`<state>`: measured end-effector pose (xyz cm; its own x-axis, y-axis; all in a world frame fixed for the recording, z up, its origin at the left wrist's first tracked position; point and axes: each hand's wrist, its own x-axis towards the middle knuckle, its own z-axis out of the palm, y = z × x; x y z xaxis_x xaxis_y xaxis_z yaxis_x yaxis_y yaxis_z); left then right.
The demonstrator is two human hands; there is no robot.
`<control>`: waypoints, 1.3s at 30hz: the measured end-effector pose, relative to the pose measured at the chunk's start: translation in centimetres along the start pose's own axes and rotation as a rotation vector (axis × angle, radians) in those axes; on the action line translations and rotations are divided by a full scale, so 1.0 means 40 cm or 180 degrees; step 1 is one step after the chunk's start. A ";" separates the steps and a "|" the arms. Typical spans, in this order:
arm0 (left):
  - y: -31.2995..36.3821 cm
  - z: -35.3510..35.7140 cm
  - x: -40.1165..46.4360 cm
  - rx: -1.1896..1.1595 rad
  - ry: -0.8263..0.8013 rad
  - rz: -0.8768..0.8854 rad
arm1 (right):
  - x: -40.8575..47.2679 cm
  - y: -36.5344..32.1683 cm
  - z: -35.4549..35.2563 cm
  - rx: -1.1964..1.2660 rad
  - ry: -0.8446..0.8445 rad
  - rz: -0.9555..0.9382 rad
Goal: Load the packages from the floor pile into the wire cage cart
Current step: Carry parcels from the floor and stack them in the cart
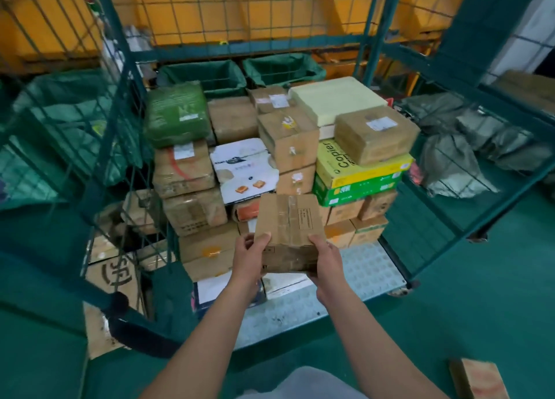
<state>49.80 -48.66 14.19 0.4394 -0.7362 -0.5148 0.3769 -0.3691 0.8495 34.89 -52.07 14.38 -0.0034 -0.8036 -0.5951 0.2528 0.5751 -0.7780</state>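
I hold a small taped brown cardboard box (288, 224) in both hands over the front of the green wire cage cart (390, 47). My left hand (250, 256) grips its left lower corner, thumb on top. My right hand (326, 259) grips its right lower corner. Behind the box, several packages are stacked inside the cart: a green wrapped parcel (177, 113), a white printed box (243, 170), brown cartons (288, 137) and a yellow copier-paper box (360, 170). The cart's studded metal floor (366, 272) shows at the front right.
A brown box (477, 379) lies on the green floor at lower right. Grey-green mail bags (468, 146) lie right of the cart. Another wire cage (60, 113) with flat cardboard (114, 275) stands at the left. Orange bins (240, 8) and green sacks (282, 68) sit behind.
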 end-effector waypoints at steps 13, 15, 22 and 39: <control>0.070 0.034 0.193 -0.0178 0.0021 -0.0150 | 0.189 -0.077 0.112 -0.0301 -0.0006 -0.0061; 0.074 0.087 0.229 -0.0117 0.0015 -0.0175 | 0.234 -0.106 0.092 -0.0315 0.0045 -0.0056; 0.097 0.361 0.400 0.0131 -0.0111 -0.0170 | 0.468 -0.276 0.000 -0.0292 0.0230 0.0097; 0.194 0.933 0.746 0.0386 0.0310 -0.0461 | 1.060 -0.680 -0.172 -0.0443 -0.0152 0.0591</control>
<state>35.41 -94.66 9.74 0.4666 -0.6144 -0.6362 0.3435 -0.5369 0.7705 21.20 -100.75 8.92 0.0773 -0.6865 -0.7230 0.1091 0.7267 -0.6783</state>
